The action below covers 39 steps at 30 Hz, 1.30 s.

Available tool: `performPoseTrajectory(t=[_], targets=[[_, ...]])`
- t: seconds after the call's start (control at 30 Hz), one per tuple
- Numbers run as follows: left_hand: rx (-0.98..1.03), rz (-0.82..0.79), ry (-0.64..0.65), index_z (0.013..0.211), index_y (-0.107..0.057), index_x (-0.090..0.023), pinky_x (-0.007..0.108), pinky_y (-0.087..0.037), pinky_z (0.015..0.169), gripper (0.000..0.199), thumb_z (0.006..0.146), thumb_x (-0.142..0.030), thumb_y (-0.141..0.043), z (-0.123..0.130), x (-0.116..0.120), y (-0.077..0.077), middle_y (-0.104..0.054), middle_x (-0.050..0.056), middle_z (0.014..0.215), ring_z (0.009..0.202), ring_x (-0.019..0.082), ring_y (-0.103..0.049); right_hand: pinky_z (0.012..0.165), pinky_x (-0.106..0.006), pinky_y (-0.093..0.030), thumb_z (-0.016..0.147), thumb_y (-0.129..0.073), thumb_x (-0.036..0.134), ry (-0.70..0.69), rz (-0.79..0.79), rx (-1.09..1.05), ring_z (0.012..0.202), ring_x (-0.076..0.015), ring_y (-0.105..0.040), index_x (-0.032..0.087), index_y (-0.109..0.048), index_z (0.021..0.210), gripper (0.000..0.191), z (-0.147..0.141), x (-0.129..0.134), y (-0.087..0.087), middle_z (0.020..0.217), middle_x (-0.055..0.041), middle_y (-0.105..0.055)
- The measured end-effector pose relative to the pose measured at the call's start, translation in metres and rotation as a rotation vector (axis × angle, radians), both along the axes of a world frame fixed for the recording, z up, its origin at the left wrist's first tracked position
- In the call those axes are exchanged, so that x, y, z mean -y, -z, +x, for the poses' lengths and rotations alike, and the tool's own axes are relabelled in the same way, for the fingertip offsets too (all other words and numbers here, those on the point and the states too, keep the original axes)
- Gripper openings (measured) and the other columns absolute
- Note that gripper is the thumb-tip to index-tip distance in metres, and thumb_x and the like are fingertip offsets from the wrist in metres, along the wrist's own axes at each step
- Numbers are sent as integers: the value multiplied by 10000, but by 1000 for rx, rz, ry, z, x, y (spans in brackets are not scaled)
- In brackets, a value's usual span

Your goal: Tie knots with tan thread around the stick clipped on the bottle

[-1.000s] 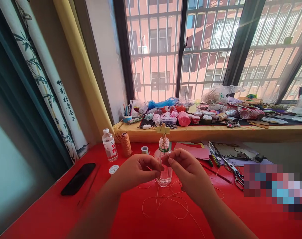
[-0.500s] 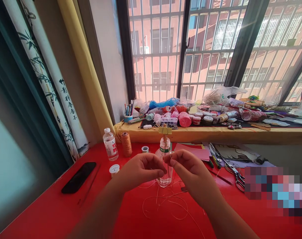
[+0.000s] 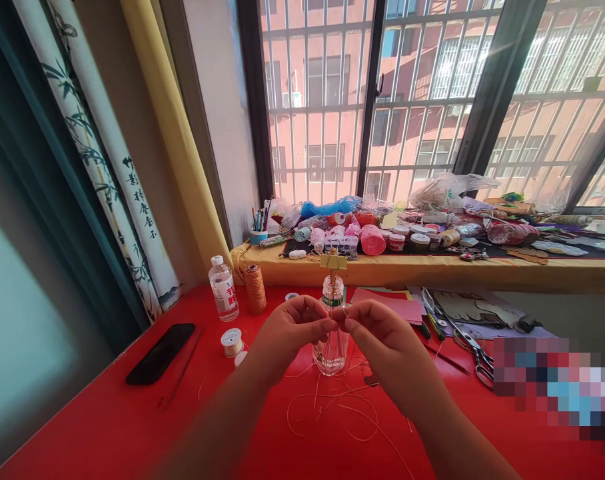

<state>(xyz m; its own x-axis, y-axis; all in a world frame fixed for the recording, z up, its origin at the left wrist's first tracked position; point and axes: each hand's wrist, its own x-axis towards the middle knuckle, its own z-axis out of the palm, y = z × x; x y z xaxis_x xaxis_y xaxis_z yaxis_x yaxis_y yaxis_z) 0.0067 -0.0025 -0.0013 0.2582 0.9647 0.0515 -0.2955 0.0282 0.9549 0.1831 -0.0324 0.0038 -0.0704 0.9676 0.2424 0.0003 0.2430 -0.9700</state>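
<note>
A clear glass bottle (image 3: 331,360) with a green label band stands in front of me, partly behind my fingers. A yellow binder clip (image 3: 334,262) sits at its top, over cords that hang down at its neck. My left hand (image 3: 300,333) is closed in a pinch just in front of the bottle, on a fine thread that barely shows. Fingertip to fingertip with it, my right hand (image 3: 385,337) also pinches thin thread. Loose ends of pale thread (image 3: 375,417) curl over the red tabletop below the bottle.
On the left are a black phone (image 3: 160,354), a thread spool (image 3: 232,342), a plastic bottle (image 3: 224,290) and an orange cord cone (image 3: 255,290). Scissors (image 3: 475,350), pliers (image 3: 435,325) and pink paper (image 3: 390,305) lie right. Craft supplies crowd the windowsill (image 3: 412,267).
My left hand has moved slightly up and right, and its thumb and fingers have closed together beside my right fingertips. My right hand stays nearly in place. The view has shifted a little.
</note>
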Motion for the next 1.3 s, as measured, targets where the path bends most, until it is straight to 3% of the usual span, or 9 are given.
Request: performPoseTrajectory(t=[0.17,0.37,0.57,0.67,0.73,0.83,0.93,1.13,1.3], targets=[[-61,15,-44,776,-788,-163,238,-492,679,317,599,-331,-991,0,3,-4,-761,16,730,664,105,-633,597,-293,-529,915,-665,410,-2,22,66,726,-188,-669,229,-693,861,192,3,-2,2,987,-58,-778],[-86,55,-44,792,-822,-195,282,-504,774,210,672,-323,-939,1,4,1,-772,28,815,780,147,-652,574,-276,-499,927,-651,411,-14,4,118,821,-212,-672,229,-673,873,192,5,0,2,1080,-71,-760],[-76,147,-17,760,-805,-204,319,-497,868,164,722,-329,-903,4,4,2,-753,50,1007,993,212,-651,735,-356,-580,916,-664,428,-10,49,103,1042,-281,-691,237,-660,838,207,4,-2,5,1317,-97,-690],[-34,68,9,757,-791,-198,307,-500,865,216,690,-346,-933,4,5,1,-750,37,943,936,188,-645,913,-410,-570,915,-668,392,4,133,142,1129,-287,-665,239,-676,822,179,5,-5,7,1297,-96,-683],[4,39,44,774,-786,-192,298,-501,866,233,695,-350,-939,4,5,3,-745,27,891,896,169,-643,944,-416,-556,918,-670,384,14,151,159,1112,-276,-669,237,-679,815,179,7,-6,8,1279,-96,-685],[61,17,89,812,-784,-191,324,-511,903,249,711,-361,-935,4,4,6,-743,22,872,878,165,-652,798,-381,-588,919,-673,396,32,127,164,979,-254,-689,233,-686,833,185,8,-6,8,1279,-107,-678],[15,47,44,819,-783,-190,306,-511,858,244,718,-361,-924,4,3,6,-735,18,851,854,158,-642,656,-324,-571,910,-678,393,45,139,167,890,-232,-673,234,-692,838,175,7,-5,6,1212,-101,-685],[-217,157,-113,823,-771,-194,240,-476,687,176,756,-334,-854,0,6,-3,-712,-1,779,715,118,-590,593,-272,-496,888,-698,409,5,73,105,734,-184,-609,223,-686,837,192,3,-4,4,812,-34,-669],[-324,193,-142,866,-760,-192,235,-474,572,170,821,-354,-785,-5,8,-5,-675,-15,713,589,108,-581,477,-221,-388,876,-703,419,-94,-57,-25,649,-154,-588,224,-720,858,197,-3,-3,6,720,-14,-675]])
